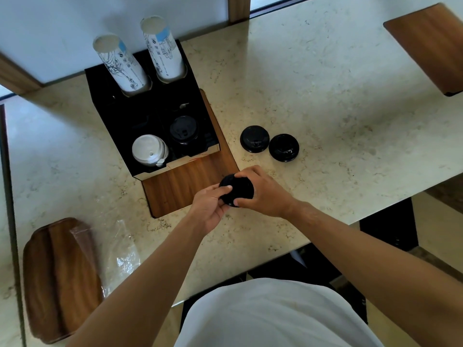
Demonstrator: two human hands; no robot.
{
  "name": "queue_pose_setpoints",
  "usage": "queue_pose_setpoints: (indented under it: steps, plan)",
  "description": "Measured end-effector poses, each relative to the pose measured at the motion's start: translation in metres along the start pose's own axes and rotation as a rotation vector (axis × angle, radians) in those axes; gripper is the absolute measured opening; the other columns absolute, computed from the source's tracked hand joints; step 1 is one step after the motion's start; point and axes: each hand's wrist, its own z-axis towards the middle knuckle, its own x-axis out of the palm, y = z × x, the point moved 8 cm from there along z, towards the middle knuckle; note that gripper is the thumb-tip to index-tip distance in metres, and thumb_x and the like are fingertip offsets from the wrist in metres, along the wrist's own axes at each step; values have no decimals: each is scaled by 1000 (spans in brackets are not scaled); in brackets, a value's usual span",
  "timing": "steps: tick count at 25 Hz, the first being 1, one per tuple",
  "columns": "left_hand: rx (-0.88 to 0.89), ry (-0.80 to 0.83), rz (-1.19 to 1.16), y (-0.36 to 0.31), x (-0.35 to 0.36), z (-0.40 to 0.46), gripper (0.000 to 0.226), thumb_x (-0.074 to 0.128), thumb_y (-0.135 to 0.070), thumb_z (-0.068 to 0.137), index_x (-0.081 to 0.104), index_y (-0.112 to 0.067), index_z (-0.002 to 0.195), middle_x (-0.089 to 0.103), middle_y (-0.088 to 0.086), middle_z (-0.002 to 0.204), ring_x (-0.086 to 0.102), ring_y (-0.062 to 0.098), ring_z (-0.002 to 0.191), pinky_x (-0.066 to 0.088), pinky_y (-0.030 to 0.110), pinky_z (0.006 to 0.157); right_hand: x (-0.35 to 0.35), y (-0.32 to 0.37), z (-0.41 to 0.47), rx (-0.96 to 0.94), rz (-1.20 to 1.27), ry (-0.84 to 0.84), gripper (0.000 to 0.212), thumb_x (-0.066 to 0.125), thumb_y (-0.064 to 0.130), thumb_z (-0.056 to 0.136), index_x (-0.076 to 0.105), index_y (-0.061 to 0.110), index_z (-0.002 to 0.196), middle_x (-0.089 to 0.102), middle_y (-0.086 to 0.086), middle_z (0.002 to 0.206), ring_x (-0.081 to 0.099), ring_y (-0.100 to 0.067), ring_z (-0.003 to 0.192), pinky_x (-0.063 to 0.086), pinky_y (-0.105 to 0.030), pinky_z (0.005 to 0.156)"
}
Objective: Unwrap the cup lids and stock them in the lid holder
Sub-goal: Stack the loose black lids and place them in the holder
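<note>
both hands hold a small stack of black lids over the counter's near edge — the left hand pinches its side, the right hand curls over the top. this looks like the stocking step; next it wants carrying to the black lid holder, into the slot already holding black lids — two more loose lids wait on the counter.

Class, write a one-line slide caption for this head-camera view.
Both hands grip black lids beside the lid holder.
</note>
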Motion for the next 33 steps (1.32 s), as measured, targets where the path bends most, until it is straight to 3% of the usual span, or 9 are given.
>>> queue_pose_setpoints:
  steps: [4,7,12,16,20,22,24,27,33]
  plan:
    - [-19,-21,-9,2,13,9,28,68,1,92,64,1,119,78,15,100,76,27,97,62,40,88,-48,-30,13,84,-3,-191,49,71,32,91,58,16,135,54,-2,135,52,-18,126,43,-33,109]
    - [-28,-24,-11,2,22,12,28,68,-1,92,64,-1,119,78,15,103,74,27,102,60,41,92,-96,-64,26,241,-202,-352,52,70,16,88,56,12,138,49,-12,142,43,-30,133,41,-41,114]
    - [-48,-64,-130,4,29,18,25,66,-4,94,65,-1,119,74,20,114,68,34,115,55,47,100,-117,-101,55,295,-411,-112,70,77,11,78,51,18,143,30,-11,163,21,-35,150,29,-48,124]
    - [-65,-73,-184,5,31,19,34,59,-4,96,59,0,130,68,23,127,63,35,122,54,44,102,-116,-104,59,264,-372,-97,70,79,15,78,51,19,142,41,-11,154,34,-32,143,38,-43,119]
    - [-71,-79,-184,3,31,18,33,57,-4,97,59,0,129,68,23,126,64,35,120,55,44,100,-133,-89,35,293,-226,-453,63,80,39,80,57,19,135,52,-11,135,48,-30,126,47,-39,107]
    - [-69,-71,-180,2,31,17,32,56,-4,97,60,0,129,69,22,125,64,35,120,56,43,98,-123,-67,22,232,-68,-525,64,78,47,79,57,19,132,54,-9,128,53,-24,117,50,-34,101]
    - [-69,-51,-172,1,31,15,30,54,-6,98,60,0,127,70,23,124,65,34,119,57,43,95,-96,-35,13,70,-26,-414,65,75,53,76,56,21,129,54,-4,125,55,-20,113,50,-31,99]
    - [-64,-23,-166,-1,28,12,30,52,-10,99,64,2,125,70,23,123,66,35,117,56,44,98,-54,3,5,-121,-153,-253,65,76,53,76,57,21,130,54,-2,130,52,-21,117,49,-38,103]
    - [-55,-46,-218,-3,10,6,29,47,-8,100,68,0,119,71,24,121,66,36,116,59,44,93,-25,14,8,-125,-163,-193,66,80,49,76,59,18,131,52,-2,130,54,-19,114,54,-36,97]
